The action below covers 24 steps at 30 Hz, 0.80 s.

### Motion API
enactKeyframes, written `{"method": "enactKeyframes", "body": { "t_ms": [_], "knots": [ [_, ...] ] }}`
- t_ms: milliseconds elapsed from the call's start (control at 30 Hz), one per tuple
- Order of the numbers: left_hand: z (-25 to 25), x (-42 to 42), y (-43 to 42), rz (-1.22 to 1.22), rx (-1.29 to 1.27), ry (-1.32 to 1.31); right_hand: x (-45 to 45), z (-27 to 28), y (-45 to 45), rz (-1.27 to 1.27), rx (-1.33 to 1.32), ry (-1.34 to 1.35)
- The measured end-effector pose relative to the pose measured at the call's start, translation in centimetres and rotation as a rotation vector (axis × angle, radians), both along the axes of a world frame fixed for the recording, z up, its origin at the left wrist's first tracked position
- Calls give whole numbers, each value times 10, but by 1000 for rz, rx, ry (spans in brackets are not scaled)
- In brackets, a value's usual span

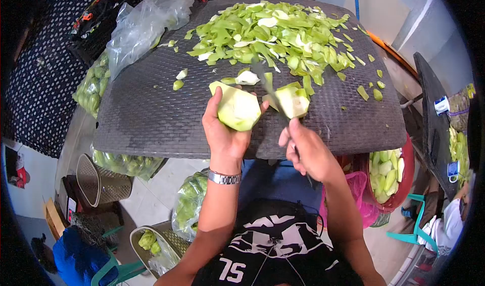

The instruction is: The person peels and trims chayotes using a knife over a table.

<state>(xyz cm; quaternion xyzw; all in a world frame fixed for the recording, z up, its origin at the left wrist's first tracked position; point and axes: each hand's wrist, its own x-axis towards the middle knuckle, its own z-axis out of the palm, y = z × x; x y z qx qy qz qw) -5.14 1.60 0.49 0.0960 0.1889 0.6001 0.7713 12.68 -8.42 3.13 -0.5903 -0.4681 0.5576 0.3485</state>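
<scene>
My left hand [227, 127] cradles a peeled, pale green piece of chayote [241, 110], its flat cut face turned up. In my right hand [309, 149] is a knife [273, 91], gripped by the handle with the blade pointing away from me and slightly left. A second peeled chayote piece [295, 104] is beside the blade, just beyond my right thumb; I cannot tell whether it lies on the table or clings to the knife. Small white and green scraps [247, 77] lie on the table past my left hand.
A big heap of green peelings [273, 31] covers the far part of the dark woven-pattern table [151, 119]. A red tub [406, 172] of peeled pieces stands below right. Bags of chayote [191, 200], baskets [101, 182] and a plastic bag [146, 26] surround the left side. Another person sits at right.
</scene>
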Motion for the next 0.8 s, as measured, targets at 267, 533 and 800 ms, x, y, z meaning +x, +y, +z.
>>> {"method": "enactKeyframes", "body": {
  "t_ms": [267, 533, 800],
  "knots": [
    [-4, -11, -1, -111, 264, -54, -21, 7, -56, 27, 195, -498],
    [-1, -14, -2, -103, 529, -34, -12, 44, -69, 67, 139, -815],
    [2, -4, -19, -88, 524, -97, -10, 29, -68, 56, 240, -766]
  ]
}}
